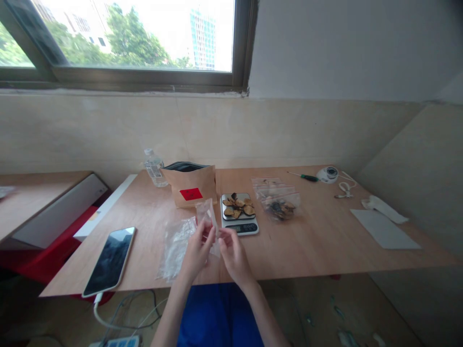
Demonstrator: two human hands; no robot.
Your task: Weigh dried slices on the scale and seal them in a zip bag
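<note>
A clear zip-lock bag (206,210) is held up between my two hands over the front of the table. My left hand (198,246) pinches its side, and my right hand (232,248) has its fingers closed on its other edge. Under and left of my left hand lies a pile of clear plastic bags (175,248). Just beyond my right hand, a white kitchen scale (249,227) carries dried brown slices (237,206) with dark rims. Behind the held bag stands a brown paper pouch (191,180) with a red label, its top gaping.
Right of the scale lie filled zip-lock bags (280,202). Farther right are a screwdriver (307,178), a white camera (328,174) with a cable and a white sheet (385,229). A water bottle (155,168) stands back left; a phone (110,260) charges at the front left edge.
</note>
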